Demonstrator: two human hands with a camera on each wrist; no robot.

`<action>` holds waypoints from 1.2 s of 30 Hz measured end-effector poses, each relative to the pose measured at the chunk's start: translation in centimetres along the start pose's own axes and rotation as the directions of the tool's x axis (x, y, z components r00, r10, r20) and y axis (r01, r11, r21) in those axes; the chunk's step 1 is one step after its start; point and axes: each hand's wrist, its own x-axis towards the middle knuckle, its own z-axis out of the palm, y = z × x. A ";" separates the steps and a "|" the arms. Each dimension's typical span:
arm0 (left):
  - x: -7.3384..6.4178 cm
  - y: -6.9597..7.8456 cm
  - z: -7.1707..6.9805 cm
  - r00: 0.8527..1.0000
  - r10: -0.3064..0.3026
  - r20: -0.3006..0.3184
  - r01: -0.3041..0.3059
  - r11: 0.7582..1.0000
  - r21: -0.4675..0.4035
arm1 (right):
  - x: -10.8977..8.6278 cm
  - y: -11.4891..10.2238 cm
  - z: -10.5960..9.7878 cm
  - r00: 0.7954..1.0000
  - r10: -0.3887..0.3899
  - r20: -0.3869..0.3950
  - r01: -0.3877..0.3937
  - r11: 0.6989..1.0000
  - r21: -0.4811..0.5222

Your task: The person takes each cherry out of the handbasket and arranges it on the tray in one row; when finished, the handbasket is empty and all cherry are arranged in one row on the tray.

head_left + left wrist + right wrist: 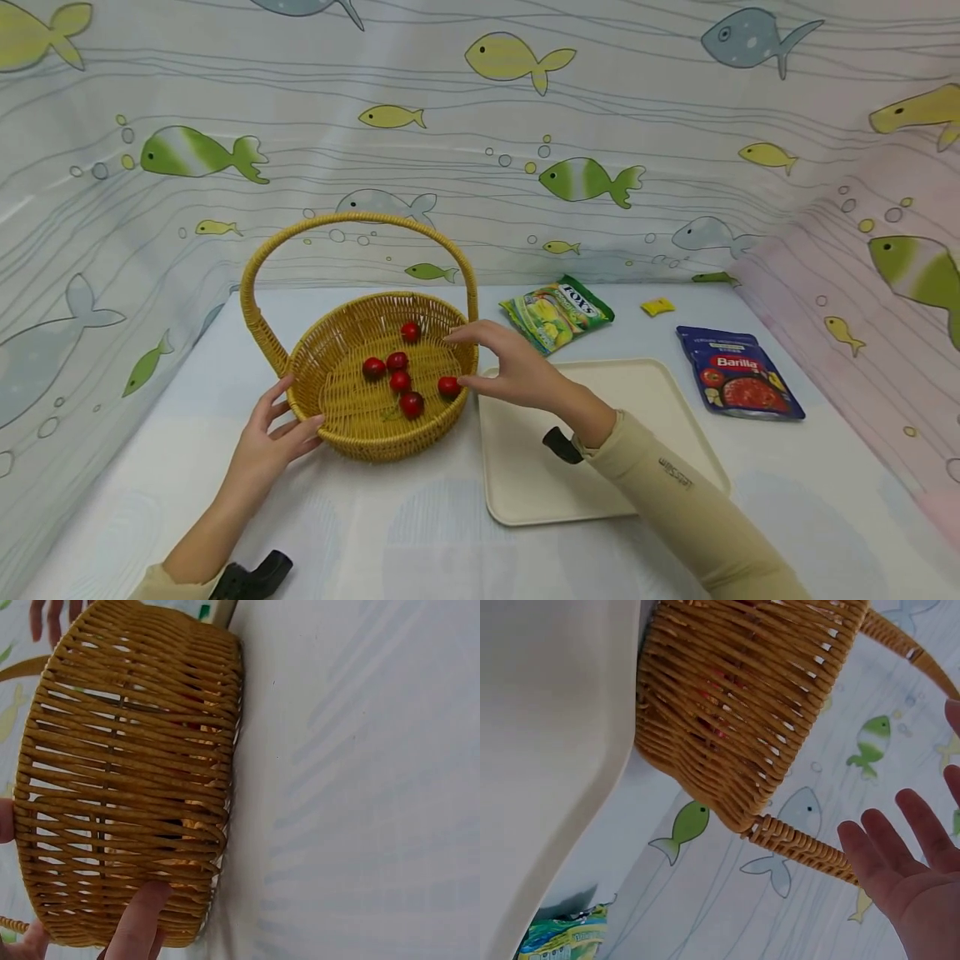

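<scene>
A wicker basket (pixel 390 446) with a tall arched handle stands left of centre. Several red cherries (pixel 412 405) lie spread over its floor, and one of them sits at the right wall. My left hand (pixel 262 442) holds the basket's left front side, with the thumb at the rim and the other fingers near the handle's base. In the left wrist view a finger (pixel 139 922) presses the woven wall. My right hand (pixel 525 367) hovers at the right rim, its thumb and fingers spread apart and nothing between them.
Right of the basket lies a cream tray (pixel 525 500), under my right forearm. Behind it are a green FOX'S candy bag (pixel 558 315) and a small yellow packet (pixel 657 307). A blue Barilla pouch (pixel 738 372) lies at the right. A fish-patterned curtain (pixel 450 158) encloses the table.
</scene>
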 end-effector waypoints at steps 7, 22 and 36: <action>0.5 -1.6 -0.4 0.999 0.045 -0.008 -0.045 0.999 0.008 | 1.6 -0.2 0.6 1.000 0.012 0.028 -0.013 0.999 0.040; 0.7 -2.1 -0.6 0.997 0.071 -0.001 -0.071 0.997 -0.005 | 5.5 -0.4 1.6 0.980 0.106 0.167 -0.132 0.980 0.150; 0.9 -2.0 -0.4 0.998 0.062 -0.008 -0.062 0.998 -0.006 | 9.0 0.0 2.8 0.939 0.210 0.271 -0.252 0.959 0.129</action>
